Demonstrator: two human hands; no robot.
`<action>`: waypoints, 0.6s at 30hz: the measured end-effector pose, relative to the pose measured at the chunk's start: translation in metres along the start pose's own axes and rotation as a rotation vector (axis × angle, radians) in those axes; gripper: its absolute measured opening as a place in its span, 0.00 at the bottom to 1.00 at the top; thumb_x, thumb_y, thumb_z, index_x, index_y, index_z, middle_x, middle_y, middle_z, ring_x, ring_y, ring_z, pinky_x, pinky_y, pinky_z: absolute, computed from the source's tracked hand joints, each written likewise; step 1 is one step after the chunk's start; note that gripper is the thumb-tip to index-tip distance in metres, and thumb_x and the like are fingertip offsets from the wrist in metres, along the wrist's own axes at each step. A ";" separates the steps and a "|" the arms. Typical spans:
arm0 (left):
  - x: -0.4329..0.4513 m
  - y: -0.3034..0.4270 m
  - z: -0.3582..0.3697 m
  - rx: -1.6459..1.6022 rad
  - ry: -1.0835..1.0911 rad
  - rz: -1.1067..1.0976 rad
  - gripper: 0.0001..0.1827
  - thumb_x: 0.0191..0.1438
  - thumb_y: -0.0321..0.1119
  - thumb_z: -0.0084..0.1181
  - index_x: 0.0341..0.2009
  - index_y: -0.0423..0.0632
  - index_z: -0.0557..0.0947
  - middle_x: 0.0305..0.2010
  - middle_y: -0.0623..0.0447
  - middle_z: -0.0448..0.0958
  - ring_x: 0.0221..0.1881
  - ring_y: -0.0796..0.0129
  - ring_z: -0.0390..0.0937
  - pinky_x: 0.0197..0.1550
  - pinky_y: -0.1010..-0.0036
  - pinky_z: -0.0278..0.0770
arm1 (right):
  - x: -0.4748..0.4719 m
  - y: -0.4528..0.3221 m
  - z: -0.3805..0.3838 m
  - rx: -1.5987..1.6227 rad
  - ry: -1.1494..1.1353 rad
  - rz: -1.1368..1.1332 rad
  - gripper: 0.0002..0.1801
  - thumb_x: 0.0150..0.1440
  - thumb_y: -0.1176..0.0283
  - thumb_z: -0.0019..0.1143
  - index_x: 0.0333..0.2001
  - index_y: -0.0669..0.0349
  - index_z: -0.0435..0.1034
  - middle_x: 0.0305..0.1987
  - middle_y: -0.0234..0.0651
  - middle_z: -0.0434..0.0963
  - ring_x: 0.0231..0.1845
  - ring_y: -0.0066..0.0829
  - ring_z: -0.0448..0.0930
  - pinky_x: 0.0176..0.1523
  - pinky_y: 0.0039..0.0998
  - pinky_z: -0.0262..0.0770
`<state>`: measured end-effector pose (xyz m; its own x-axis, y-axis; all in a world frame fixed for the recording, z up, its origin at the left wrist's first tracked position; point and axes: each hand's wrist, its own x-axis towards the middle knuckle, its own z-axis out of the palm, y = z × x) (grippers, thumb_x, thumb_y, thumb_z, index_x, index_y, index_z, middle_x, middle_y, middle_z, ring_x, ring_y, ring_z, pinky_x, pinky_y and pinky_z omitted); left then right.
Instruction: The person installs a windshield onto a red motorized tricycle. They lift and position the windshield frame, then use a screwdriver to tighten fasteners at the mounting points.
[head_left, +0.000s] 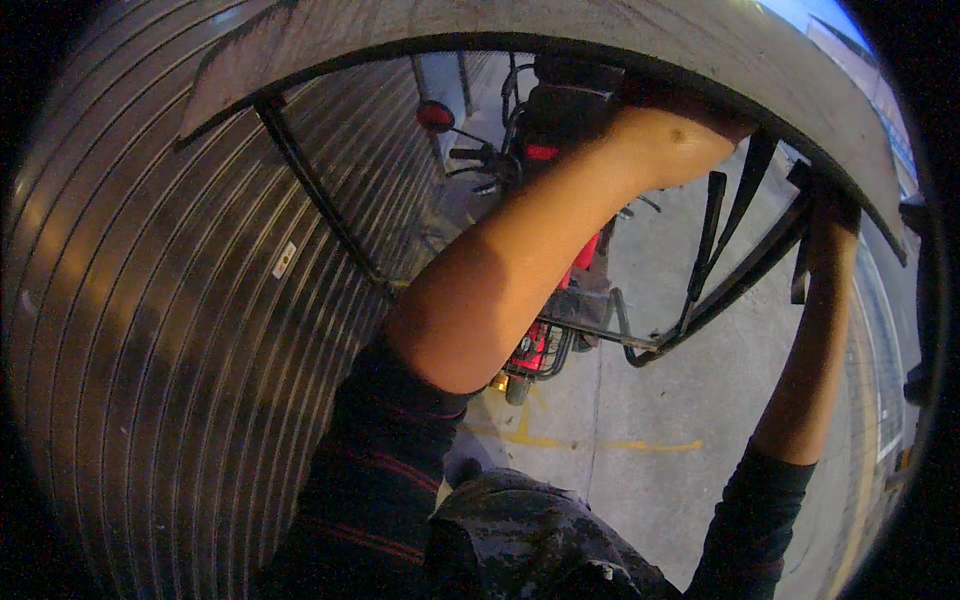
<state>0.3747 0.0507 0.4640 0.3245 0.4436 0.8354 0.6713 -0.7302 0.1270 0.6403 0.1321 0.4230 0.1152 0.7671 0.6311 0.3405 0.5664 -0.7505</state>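
A broad grey panel (480, 22) with a dark rim spans the top, its edge bowed by the lens. My left hand (686, 142) reaches up to the underside of this panel, and its fingers are hidden in shadow and behind the rim. At the right, my right hand (836, 206) is raised to the panel's edge beside a black metal bracket (750, 259); its fingers are hidden too. A black metal bar (322, 202) slants down from the panel's left part. Below, a crossbar (592, 330) joins the bent frame. Whether either hand grips anything cannot be seen.
A ribbed metal wall or shutter (187, 315) fills the left side. Beyond my left arm stands a red vehicle with a handlebar (469, 154), a round mirror (435, 117), a dark seat (570, 101) and a wire basket (555, 356). Yellow lines (622, 445) mark the concrete floor.
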 end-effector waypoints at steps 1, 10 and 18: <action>0.000 0.008 -0.008 -0.026 -0.072 -0.056 0.23 0.55 0.51 0.40 0.48 0.51 0.73 0.55 0.48 0.68 0.56 0.51 0.63 0.58 0.60 0.58 | -0.004 -0.006 0.005 0.040 0.016 0.006 0.16 0.59 0.61 0.43 0.43 0.61 0.68 0.37 0.33 0.75 0.36 0.25 0.71 0.36 0.24 0.64; -0.003 0.002 -0.008 -0.345 -0.078 -0.250 0.19 0.51 0.44 0.43 0.43 0.48 0.76 0.47 0.44 0.73 0.49 0.48 0.68 0.54 0.61 0.64 | 0.001 0.000 0.000 -0.086 -0.041 -0.048 0.17 0.59 0.62 0.43 0.46 0.63 0.66 0.38 0.34 0.76 0.37 0.25 0.72 0.39 0.24 0.66; -0.022 -0.023 -0.007 0.193 0.082 0.073 0.12 0.50 0.34 0.52 0.40 0.48 0.79 0.34 0.53 0.76 0.32 0.68 0.71 0.35 0.73 0.70 | -0.024 -0.020 0.013 -0.079 0.019 -0.010 0.20 0.58 0.58 0.44 0.46 0.62 0.66 0.43 0.35 0.72 0.39 0.25 0.69 0.44 0.27 0.65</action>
<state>0.3476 0.0546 0.4465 0.3267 0.3441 0.8803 0.7656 -0.6425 -0.0330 0.6183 0.1066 0.4204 0.1291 0.7549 0.6430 0.4142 0.5481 -0.7266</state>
